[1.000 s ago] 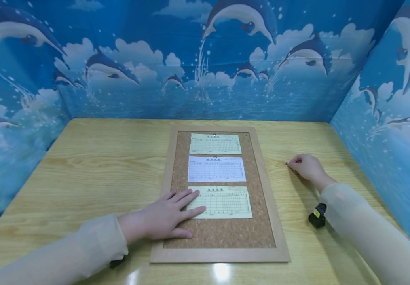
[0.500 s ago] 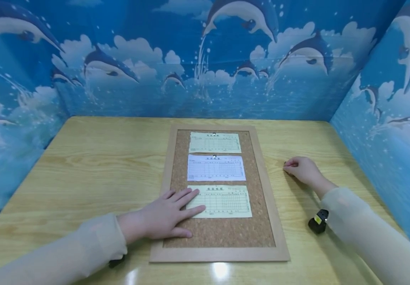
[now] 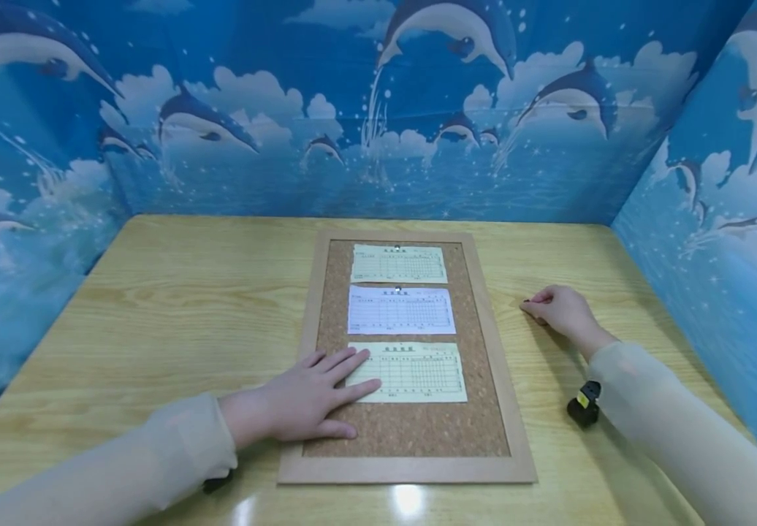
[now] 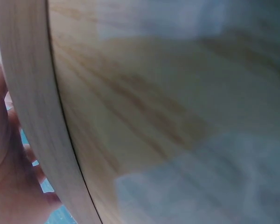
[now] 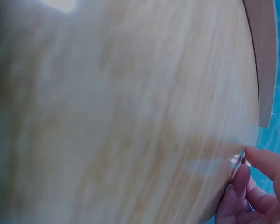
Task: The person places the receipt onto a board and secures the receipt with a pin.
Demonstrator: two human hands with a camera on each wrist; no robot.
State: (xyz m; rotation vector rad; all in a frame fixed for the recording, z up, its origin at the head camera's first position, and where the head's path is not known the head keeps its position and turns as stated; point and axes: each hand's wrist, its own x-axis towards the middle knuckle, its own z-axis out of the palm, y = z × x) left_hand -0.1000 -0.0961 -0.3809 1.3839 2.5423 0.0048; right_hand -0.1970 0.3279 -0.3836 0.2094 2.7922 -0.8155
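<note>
My left hand (image 3: pixel 316 398) lies flat with fingers spread over the lower left of the corkboard (image 3: pixel 411 435). Its fingertips rest on the left edge of the lowest green form slip (image 3: pixel 418 372). To the right of the board, low over the table, my right hand (image 3: pixel 565 313) pinches a small shiny pushpin (image 5: pixel 236 159) between thumb and forefinger; most of the pin is hidden by the fingertips. Above the lowest slip are a white form slip (image 3: pixel 401 313) and another green slip (image 3: pixel 398 267), each with a silver pin at its top edge.
The wooden frame (image 3: pixel 408 471) of the board lies flat on the wood-grain table (image 3: pixel 207 292). Dolphin-print curtains (image 3: pixel 253 183) stand at the back and both sides. A black wrist camera (image 3: pixel 582 409) hangs under my right sleeve.
Over the last second my right hand has shifted very slightly left, its fingertips moving a little around the pushpin. The left hand and the slips stay in place.
</note>
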